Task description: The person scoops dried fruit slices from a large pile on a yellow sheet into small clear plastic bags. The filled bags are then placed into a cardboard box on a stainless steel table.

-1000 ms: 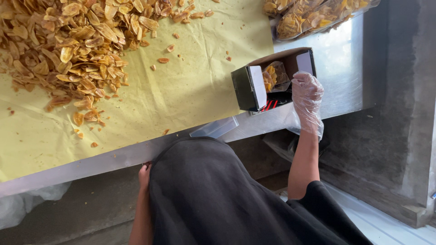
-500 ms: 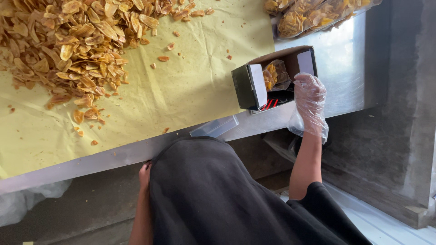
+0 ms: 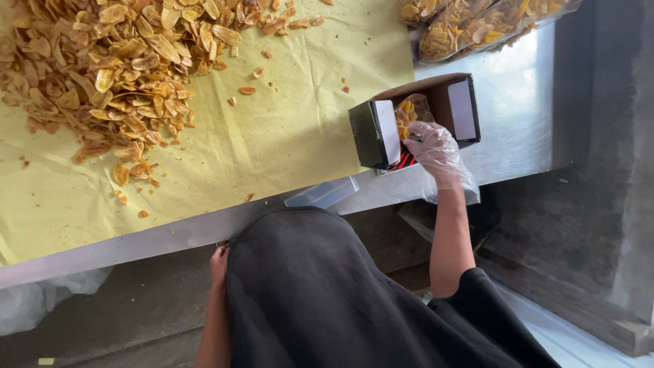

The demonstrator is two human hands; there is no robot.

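Observation:
My right hand (image 3: 436, 151), in a clear plastic glove, reaches into an open dark cardboard box (image 3: 371, 133) that lies on its side on the steel table edge (image 3: 518, 116). Its fingers pinch a clear bag of yellow chips (image 3: 409, 112) inside the box. My left hand (image 3: 219, 262) is bare and low, below the table's front edge, with its fingers curled against my dark garment (image 3: 320, 293). Nothing shows in that hand.
A big heap of yellow-brown chips (image 3: 116, 68) lies on yellow paper (image 3: 286, 136) across the table. Filled clear bags of chips (image 3: 477, 24) are stacked at the top right. A small clear plastic piece (image 3: 321, 193) rests at the table's front edge. A grey wall stands to the right.
My right hand has moved up and left from beside the box into its open mouth, onto the bag. The left hand has stayed in place.

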